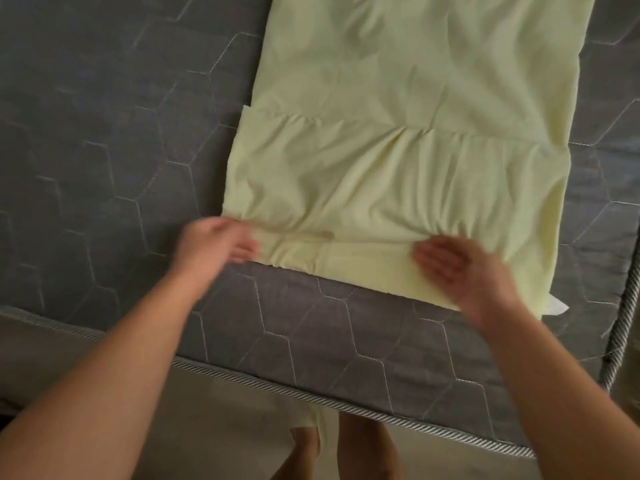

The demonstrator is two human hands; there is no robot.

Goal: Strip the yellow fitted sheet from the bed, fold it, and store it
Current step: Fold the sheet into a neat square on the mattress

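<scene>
The pale yellow fitted sheet (408,143) lies folded into a long strip on the bare grey quilted mattress (104,150), running away from me toward the top of the view. Its near end has a gathered band folded over. My left hand (216,242) is blurred at the strip's near left corner; its fingers touch the fabric edge, and whether they pinch it I cannot tell. My right hand (450,268) lies flat with straight fingers, pressing on the near right part of the sheet.
The mattress's corded edge (346,408) runs across the bottom and up the right side. A small white tag (556,306) sticks out under the sheet's near right corner. Below the edge are the beige floor and my feet (343,448).
</scene>
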